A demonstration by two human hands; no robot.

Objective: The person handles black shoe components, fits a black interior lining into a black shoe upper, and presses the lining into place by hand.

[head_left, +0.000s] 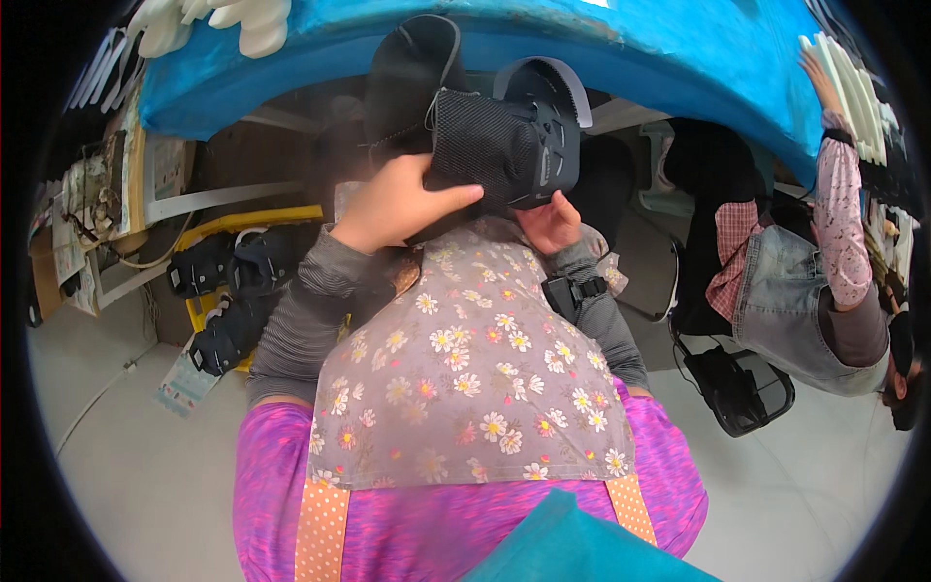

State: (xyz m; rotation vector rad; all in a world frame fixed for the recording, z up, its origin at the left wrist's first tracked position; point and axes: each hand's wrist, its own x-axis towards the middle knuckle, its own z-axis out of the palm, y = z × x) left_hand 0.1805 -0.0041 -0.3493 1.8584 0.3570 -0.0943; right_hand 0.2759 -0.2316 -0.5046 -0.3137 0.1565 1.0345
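In front of my lap, just below the edge of the blue-covered table, I hold a black brace-like piece (485,141). It has a mesh body, a stiff slotted shell on its right side and a curved flap with a grey edge on top. My left hand (398,204) is closed on its left lower part, thumb across the mesh and the other fingers hidden behind it. At the lower right corner, my right hand (551,225) grips the bottom edge with fingers and thumb. A broad black padded panel (412,63) rises behind the mesh.
The blue-covered table (582,39) curves across the front, with white foam-like pieces (257,24) at its left. A yellow crate (281,215) with similar black pieces (221,335) stands on the floor at left. At right sits a co-worker (790,291) near a black folding chair (732,388).
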